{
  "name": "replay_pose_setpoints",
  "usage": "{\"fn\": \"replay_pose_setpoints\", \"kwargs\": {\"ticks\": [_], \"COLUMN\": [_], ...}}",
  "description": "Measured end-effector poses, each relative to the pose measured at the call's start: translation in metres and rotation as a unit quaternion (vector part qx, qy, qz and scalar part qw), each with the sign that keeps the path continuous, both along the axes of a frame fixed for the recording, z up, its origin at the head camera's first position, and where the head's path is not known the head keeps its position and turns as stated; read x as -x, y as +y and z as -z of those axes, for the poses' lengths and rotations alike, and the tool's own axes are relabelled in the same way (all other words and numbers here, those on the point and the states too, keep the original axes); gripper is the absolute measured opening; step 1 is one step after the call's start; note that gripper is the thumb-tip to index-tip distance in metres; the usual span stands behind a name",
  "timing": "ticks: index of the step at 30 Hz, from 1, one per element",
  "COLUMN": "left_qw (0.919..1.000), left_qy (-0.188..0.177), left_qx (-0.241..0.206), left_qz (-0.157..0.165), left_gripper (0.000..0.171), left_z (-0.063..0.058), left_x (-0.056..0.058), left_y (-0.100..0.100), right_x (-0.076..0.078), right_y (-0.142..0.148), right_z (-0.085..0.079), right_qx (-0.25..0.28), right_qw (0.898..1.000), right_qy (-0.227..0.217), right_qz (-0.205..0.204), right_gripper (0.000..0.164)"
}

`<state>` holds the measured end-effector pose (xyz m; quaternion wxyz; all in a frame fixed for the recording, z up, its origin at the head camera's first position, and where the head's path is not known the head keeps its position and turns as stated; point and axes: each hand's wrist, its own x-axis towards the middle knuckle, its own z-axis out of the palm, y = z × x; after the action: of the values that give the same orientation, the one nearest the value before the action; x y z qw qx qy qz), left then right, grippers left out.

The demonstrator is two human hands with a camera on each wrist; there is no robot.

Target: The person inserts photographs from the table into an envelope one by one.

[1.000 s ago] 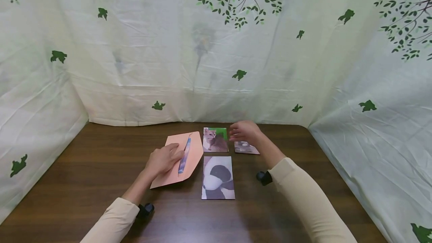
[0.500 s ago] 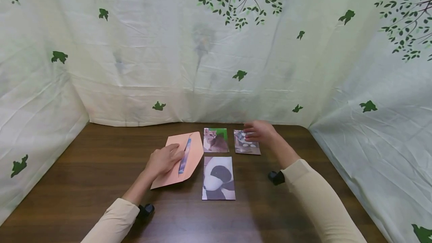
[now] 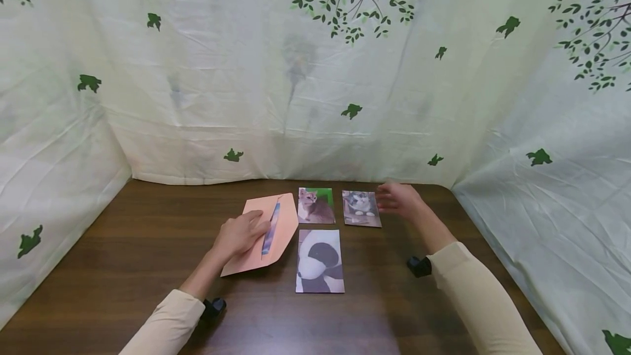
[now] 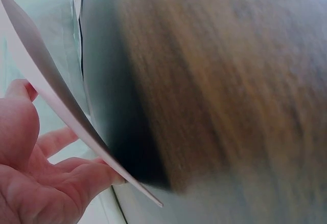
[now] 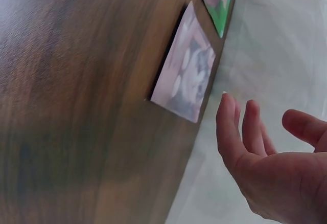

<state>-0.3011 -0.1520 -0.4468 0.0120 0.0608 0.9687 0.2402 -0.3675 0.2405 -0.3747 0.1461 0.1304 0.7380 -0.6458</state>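
My left hand (image 3: 241,234) lies over a pink envelope (image 3: 288,223), with its fingers touching the paper near a strip of blue-purple picture that shows through a gap. In the left wrist view the envelope (image 4: 71,111) appears edge-on and bowed, with dark shadow between it and the wood. Loosely bent and holding nothing, my right hand (image 3: 401,200) is just right of a grey-and-white kitten photo (image 3: 360,210); the right wrist view shows its fingers (image 5: 230,132) apart from the picture. A ginger kitten photo (image 3: 315,210) lies between that photo and the envelope.
Nearer to me lies a larger dog picture (image 3: 320,262). All of these are on a dark brown wooden table (image 3: 148,234). A pale curtain (image 3: 315,141) printed with leaves hangs along the table's back and sides.
My right hand has moved to the right, off the grey-and-white kitten photo, which it partly covered before. The left hand and the envelope have stayed in place.
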Motion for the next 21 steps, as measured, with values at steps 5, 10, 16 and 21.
{"fn": "replay_pose_setpoints", "kwargs": {"ticks": [5, 10, 16, 21], "left_qw": [1.0, 1.0, 1.0, 1.0], "left_qy": [0.001, 0.004, 0.005, 0.005], "left_qx": [-0.003, -0.005, -0.008, -0.006], "left_qz": [-0.002, -0.002, -0.003, -0.003], "left_gripper": [0.058, 0.058, 0.058, 0.057], "left_z": [0.001, -0.001, -0.001, -0.001], "left_x": [0.0, -0.001, -0.002, -0.003], "left_y": [0.0, 0.0, 0.001, 0.001], "right_x": [-0.001, -0.001, -0.003, -0.005], "right_y": [0.011, 0.019, 0.027, 0.03], "right_z": [0.007, 0.013, 0.023, 0.03], "right_qx": [0.006, 0.011, 0.021, 0.025], "right_qw": [1.0, 1.0, 0.999, 0.999], "right_qy": [-0.011, -0.024, -0.035, -0.04], "right_qz": [0.001, 0.005, 0.012, 0.019], "right_gripper": [0.053, 0.056, 0.056, 0.055]}}
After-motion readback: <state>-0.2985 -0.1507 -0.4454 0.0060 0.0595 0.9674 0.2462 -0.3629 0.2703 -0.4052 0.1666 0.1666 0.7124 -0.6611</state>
